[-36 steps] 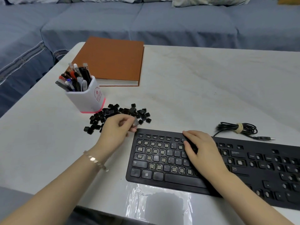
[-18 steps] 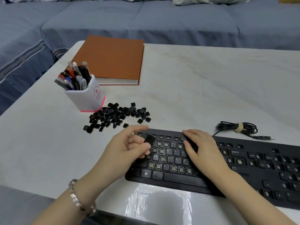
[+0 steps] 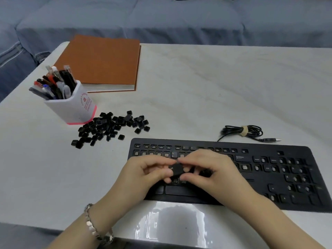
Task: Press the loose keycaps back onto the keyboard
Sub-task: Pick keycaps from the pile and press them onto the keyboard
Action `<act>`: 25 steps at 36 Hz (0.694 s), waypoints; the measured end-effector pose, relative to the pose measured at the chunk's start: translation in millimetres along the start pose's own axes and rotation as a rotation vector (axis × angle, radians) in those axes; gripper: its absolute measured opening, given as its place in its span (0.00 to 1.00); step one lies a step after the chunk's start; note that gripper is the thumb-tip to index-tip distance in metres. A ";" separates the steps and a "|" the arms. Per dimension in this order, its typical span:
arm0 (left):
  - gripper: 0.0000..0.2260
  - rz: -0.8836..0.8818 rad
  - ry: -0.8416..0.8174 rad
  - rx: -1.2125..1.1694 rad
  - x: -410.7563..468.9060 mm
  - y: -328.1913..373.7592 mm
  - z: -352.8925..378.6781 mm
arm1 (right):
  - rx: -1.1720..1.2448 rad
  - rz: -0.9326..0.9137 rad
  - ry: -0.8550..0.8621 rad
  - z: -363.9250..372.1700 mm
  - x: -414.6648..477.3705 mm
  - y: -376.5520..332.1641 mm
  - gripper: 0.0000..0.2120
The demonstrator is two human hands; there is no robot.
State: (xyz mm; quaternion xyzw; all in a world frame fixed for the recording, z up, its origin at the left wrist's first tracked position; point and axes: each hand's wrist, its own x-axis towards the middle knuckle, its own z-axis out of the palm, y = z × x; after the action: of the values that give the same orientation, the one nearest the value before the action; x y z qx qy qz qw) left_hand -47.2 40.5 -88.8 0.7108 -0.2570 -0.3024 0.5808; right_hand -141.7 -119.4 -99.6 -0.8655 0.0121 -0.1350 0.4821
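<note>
Pinching one black keycap (image 3: pixel 177 169) between them, the left hand (image 3: pixel 143 175) and right hand (image 3: pixel 208 172) hold it just above the keyboard (image 3: pixel 269 177), fingertips closed on its edges. Many key seats in the keyboard's left half stand bare. More loose keycaps (image 3: pixel 109 127) lie heaped on the table (image 3: pixel 215 87) beside a pen holder (image 3: pixel 71 106).

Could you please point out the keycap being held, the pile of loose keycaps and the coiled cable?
held keycap (image 3: pixel 177 168), head view, on its top face.
pile of loose keycaps (image 3: pixel 109 127), head view, mid-pile.
coiled cable (image 3: pixel 241 131), head view, on the coil by its tie.
</note>
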 end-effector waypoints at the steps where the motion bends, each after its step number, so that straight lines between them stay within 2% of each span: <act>1: 0.13 -0.001 -0.011 -0.005 0.3 -0.9 2.8 | -0.015 -0.009 -0.002 -1.4 -2.4 0.7 0.16; 7: 0.12 -0.030 -0.046 0.006 4.0 -8.3 22.9 | -0.132 0.018 0.014 -16.2 -22.5 8.1 0.11; 10: 0.12 0.074 -0.023 0.240 5.5 -13.7 33.5 | -0.197 0.101 0.111 -37.6 -38.4 20.6 0.09; 15: 0.13 0.355 -0.114 0.697 4.0 -30.0 49.2 | -0.286 0.261 0.243 -79.5 -71.1 43.1 0.13; 20: 0.20 0.483 -0.115 0.899 3.7 -50.3 70.7 | -0.289 0.350 0.232 -92.4 -99.5 51.3 0.09; 25: 0.23 0.477 -0.113 1.009 4.6 -59.2 85.9 | -0.282 0.388 0.191 -79.9 -109.8 53.5 0.09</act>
State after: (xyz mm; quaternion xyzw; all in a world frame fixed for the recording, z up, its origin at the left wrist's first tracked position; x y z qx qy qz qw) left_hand -105.7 -8.9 -159.7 0.8054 -0.5543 -0.0395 0.2064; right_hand -261.2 -197.8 -129.0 -0.8889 0.2422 -0.1180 0.3704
